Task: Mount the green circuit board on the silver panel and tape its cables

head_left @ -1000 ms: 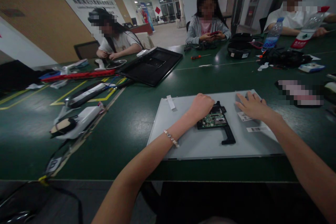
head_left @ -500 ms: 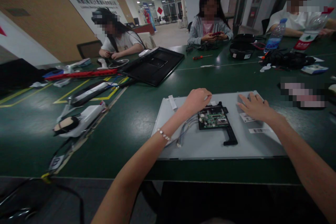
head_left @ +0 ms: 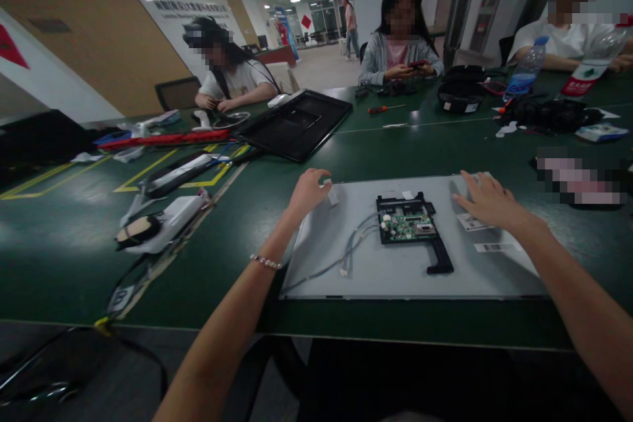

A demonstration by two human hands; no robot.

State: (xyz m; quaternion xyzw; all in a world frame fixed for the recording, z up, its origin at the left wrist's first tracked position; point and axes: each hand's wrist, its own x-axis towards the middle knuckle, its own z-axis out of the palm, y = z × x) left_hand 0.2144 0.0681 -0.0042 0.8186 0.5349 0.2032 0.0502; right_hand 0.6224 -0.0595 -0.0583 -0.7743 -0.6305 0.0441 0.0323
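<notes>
A flat grey-white panel (head_left: 326,280) lies on the green table in front of me. A green circuit board (head_left: 406,227) in a black bracket (head_left: 441,257) sits on its middle, with thin grey cables (head_left: 351,247) trailing left. Beside the panel's far left corner is my left hand (head_left: 310,192), fingers curved and apart from the thumb, close to a small white strip (head_left: 332,194). Over the far right part hovers or rests my right hand (head_left: 494,201), fingers spread, near a white label (head_left: 472,223); contact is hard to tell. Neither hand visibly holds anything.
Beyond the panel lie a black monitor shell (head_left: 301,122) and an orange-handled screwdriver (head_left: 378,109). White and black devices with cables (head_left: 168,221) are at left. Bottles (head_left: 527,69) and black cables (head_left: 548,112) stand at far right. Several people sit around the table.
My left hand has moved left, from above the circuit board to the panel's far left corner. My right hand stays near the far right part. A walking person now shows in the background.
</notes>
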